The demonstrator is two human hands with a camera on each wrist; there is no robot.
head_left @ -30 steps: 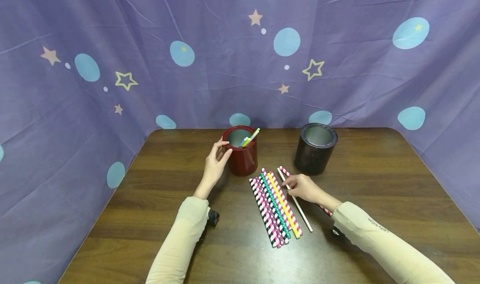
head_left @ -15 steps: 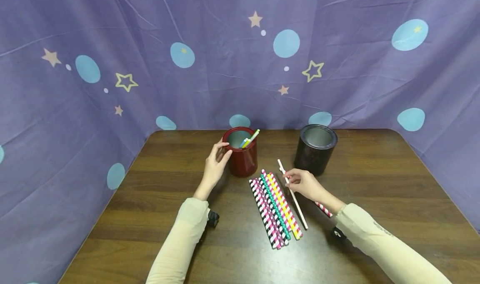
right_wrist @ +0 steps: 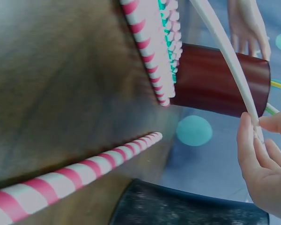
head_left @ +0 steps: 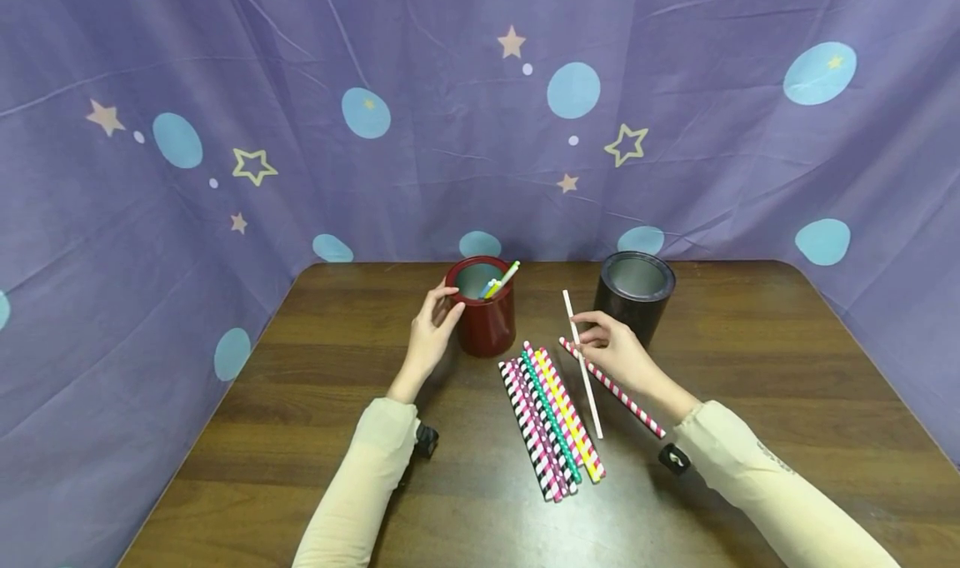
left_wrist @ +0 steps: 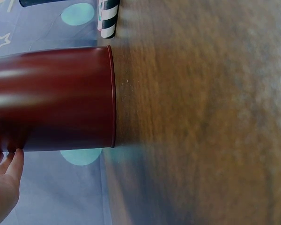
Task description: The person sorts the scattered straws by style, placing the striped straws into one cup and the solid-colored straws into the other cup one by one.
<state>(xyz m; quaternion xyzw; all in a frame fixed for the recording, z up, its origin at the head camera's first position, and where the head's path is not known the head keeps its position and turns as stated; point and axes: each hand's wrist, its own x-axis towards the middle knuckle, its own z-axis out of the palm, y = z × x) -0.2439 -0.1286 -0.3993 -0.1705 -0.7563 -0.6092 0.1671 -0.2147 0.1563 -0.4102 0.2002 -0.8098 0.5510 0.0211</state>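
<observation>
My left hand [head_left: 431,326] grips the red canister [head_left: 487,328] at its upper left, the index finger on the rim and the thumb against the front wall. Several coloured straws lean inside it, a green one [head_left: 509,274] sticking out over the rim. My right hand [head_left: 619,355] pinches a plain white straw [head_left: 590,396] near its upper half, between thumb and fingertips. In the right wrist view this white straw [right_wrist: 227,51] slants across in front of the red canister. Beneath the hand lies a red-and-white striped straw [head_left: 626,399] on the table.
A row of several patterned straws [head_left: 551,422] lies side by side at the middle of the wooden table [head_left: 300,435]. The black canister [head_left: 643,308] stands behind my right hand. A purple curtain [head_left: 450,160] hangs behind the table's far edge.
The right hand has lifted the white straw and carried it up and away from the front of the table. More of the red-striped straw shows. The left hand stays on the red canister.
</observation>
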